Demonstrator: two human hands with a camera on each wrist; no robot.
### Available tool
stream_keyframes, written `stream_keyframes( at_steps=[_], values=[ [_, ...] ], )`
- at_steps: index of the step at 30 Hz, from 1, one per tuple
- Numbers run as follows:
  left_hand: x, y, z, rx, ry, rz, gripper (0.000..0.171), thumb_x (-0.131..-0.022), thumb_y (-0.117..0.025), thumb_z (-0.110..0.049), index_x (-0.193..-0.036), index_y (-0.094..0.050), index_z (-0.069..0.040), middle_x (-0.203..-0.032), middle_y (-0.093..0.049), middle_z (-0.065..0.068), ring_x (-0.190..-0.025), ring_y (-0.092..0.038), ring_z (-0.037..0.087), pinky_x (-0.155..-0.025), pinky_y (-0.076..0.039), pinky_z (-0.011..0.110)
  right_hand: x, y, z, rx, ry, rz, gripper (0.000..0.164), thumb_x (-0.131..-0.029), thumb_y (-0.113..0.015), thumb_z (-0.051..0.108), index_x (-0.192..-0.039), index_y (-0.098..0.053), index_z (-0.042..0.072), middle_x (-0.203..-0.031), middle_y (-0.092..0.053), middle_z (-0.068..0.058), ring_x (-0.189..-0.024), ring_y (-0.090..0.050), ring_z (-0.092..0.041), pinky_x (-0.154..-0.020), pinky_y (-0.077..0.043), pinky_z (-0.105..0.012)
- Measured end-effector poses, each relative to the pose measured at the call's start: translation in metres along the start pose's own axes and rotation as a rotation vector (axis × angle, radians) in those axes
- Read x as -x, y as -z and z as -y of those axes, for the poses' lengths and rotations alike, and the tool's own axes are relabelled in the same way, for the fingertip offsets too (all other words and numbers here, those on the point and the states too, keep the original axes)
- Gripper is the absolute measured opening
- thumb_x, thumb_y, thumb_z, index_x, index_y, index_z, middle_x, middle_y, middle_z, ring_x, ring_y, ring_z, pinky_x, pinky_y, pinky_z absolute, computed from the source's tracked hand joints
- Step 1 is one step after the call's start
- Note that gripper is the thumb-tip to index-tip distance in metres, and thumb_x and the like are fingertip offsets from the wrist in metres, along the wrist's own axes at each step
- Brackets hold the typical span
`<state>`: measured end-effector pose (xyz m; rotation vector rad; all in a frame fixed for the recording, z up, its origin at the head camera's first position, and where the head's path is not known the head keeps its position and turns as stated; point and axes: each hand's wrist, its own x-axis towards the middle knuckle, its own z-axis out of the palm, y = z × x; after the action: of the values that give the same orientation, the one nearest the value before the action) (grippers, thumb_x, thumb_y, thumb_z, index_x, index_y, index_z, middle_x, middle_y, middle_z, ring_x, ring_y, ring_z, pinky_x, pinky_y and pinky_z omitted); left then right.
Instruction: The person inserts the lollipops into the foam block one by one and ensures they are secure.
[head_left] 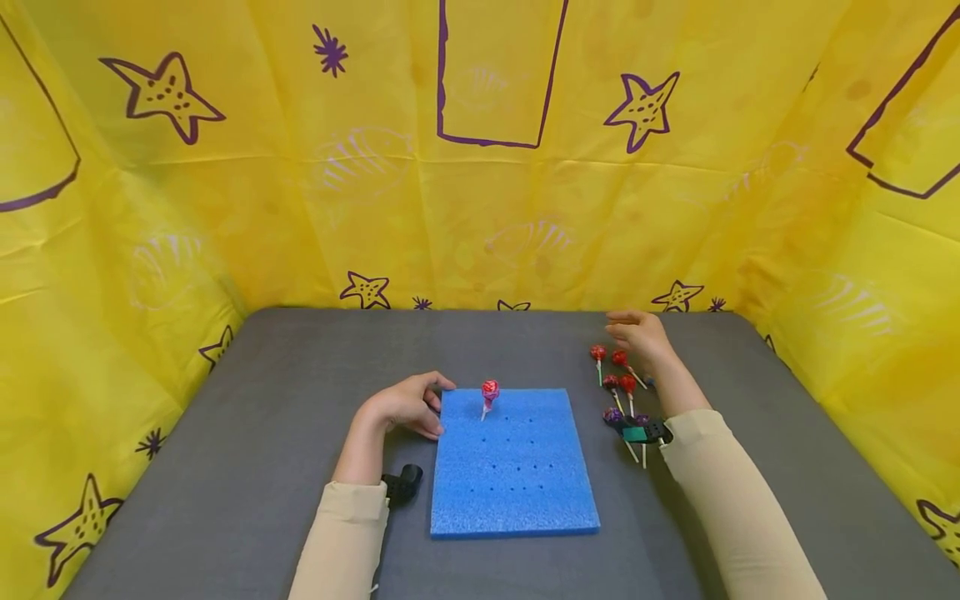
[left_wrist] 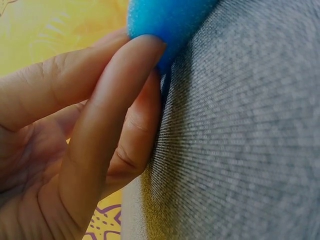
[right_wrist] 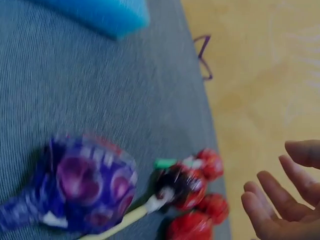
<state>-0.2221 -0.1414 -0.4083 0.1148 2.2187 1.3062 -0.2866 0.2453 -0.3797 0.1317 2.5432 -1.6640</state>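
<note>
A blue foam board (head_left: 517, 467) dotted with small holes lies on the dark table. One lollipop in a red and pink wrapper (head_left: 490, 392) stands upright by its stick near the board's far edge. My left hand (head_left: 408, 404) holds the board's far left corner with bent fingers; in the left wrist view the thumb (left_wrist: 132, 65) presses against the blue foam (left_wrist: 165, 25). My right hand (head_left: 641, 337) hovers just beyond several loose lollipops (head_left: 612, 382), its fingers loosely bent with nothing between them. A purple-wrapped lollipop (right_wrist: 92, 182) fills the near part of the right wrist view.
The loose lollipops lie right of the board, their sticks pointing mostly toward me; my right forearm partly hides some. Yellow cloth (head_left: 465, 217) printed with starfish hangs around the back and sides of the dark table (head_left: 300, 358).
</note>
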Motion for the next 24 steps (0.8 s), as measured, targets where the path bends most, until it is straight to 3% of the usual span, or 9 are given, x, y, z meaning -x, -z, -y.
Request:
stream_keyframes(
  at_steps=[5, 9, 12, 14, 16, 19, 22, 24],
  values=[
    [0.0, 0.0, 0.001, -0.011, 0.002, 0.0, 0.065, -0.078, -0.074, 0.009, -0.136, -0.049, -0.007, -0.097, -0.051, 0.013, -0.067, -0.065, 0.02, -0.065, -0.063, 0.029, -0.005, 0.006, -0.015, 0.046, -0.035, -0.04, 0.048, -0.1, -0.05, 0.011, -0.144, -0.043, -0.008, -0.148, -0.044, -0.03, -0.133, -0.048, -0.041, -0.115, -0.043, -0.049],
    [0.0, 0.0, 0.001, -0.012, -0.002, 0.002, 0.065, -0.078, -0.074, 0.009, -0.136, -0.049, -0.007, -0.097, -0.051, 0.013, -0.067, -0.064, 0.02, -0.065, -0.063, 0.03, -0.007, 0.008, -0.023, 0.067, -0.049, -0.051, 0.048, -0.098, -0.053, 0.009, -0.142, -0.045, -0.008, -0.145, -0.047, -0.031, -0.12, -0.057, -0.032, -0.113, -0.046, -0.046],
    [0.0, 0.0, 0.001, -0.012, -0.003, 0.004, 0.066, -0.078, -0.074, 0.009, -0.136, -0.049, -0.007, -0.098, -0.05, 0.013, -0.068, -0.064, 0.02, -0.065, -0.063, 0.03, -0.007, 0.009, -0.026, 0.109, -0.046, -0.052, 0.047, -0.097, -0.055, 0.009, -0.14, -0.048, -0.008, -0.142, -0.05, -0.031, -0.104, -0.062, -0.018, -0.103, -0.053, -0.035],
    [0.0, 0.0, 0.001, -0.012, -0.001, 0.004, 0.065, -0.078, -0.074, 0.009, -0.136, -0.049, -0.007, -0.098, -0.051, 0.013, -0.068, -0.064, 0.02, -0.065, -0.063, 0.03, -0.007, 0.01, -0.028, 0.159, -0.038, -0.057, 0.046, -0.095, -0.058, 0.009, -0.137, -0.051, -0.008, -0.14, -0.053, -0.03, -0.1, -0.062, -0.015, -0.093, -0.055, -0.026],
    [-0.001, 0.0, 0.001, -0.014, 0.004, 0.003, 0.065, -0.078, -0.074, 0.009, -0.136, -0.049, -0.007, -0.098, -0.051, 0.014, -0.068, -0.065, 0.02, -0.065, -0.063, 0.03, -0.006, 0.01, -0.03, 0.223, -0.031, -0.063, 0.045, -0.094, -0.06, 0.01, -0.135, -0.054, -0.006, -0.138, -0.055, -0.029, -0.104, -0.063, -0.021, -0.084, -0.053, -0.02],
    [-0.001, 0.0, 0.001, -0.02, 0.006, -0.001, 0.065, -0.079, -0.074, 0.008, -0.137, -0.049, -0.008, -0.1, -0.052, 0.014, -0.069, -0.065, 0.02, -0.066, -0.063, 0.03, -0.006, 0.01, -0.031, 0.289, -0.026, -0.07, 0.046, -0.091, -0.063, 0.011, -0.133, -0.056, -0.005, -0.137, -0.056, -0.028, -0.115, -0.059, -0.035, -0.083, -0.051, -0.025],
    [-0.001, 0.0, 0.001, -0.025, 0.007, -0.004, 0.065, -0.079, -0.074, 0.007, -0.137, -0.05, -0.008, -0.1, -0.052, 0.014, -0.069, -0.065, 0.02, -0.066, -0.063, 0.029, -0.005, 0.011, -0.032, 0.316, -0.03, -0.073, 0.047, -0.089, -0.067, 0.012, -0.133, -0.058, -0.004, -0.135, -0.058, -0.027, -0.118, -0.056, -0.039, -0.084, -0.051, -0.029],
    [-0.001, 0.0, 0.001, -0.026, 0.006, -0.004, 0.065, -0.079, -0.075, 0.007, -0.137, -0.049, -0.008, -0.1, -0.052, 0.014, -0.069, -0.065, 0.02, -0.066, -0.063, 0.029, -0.005, 0.011, -0.033, 0.319, -0.034, -0.069, 0.049, -0.087, -0.069, 0.012, -0.132, -0.058, -0.004, -0.134, -0.059, -0.027, -0.115, -0.058, -0.037, -0.081, -0.051, -0.025]
  ],
)
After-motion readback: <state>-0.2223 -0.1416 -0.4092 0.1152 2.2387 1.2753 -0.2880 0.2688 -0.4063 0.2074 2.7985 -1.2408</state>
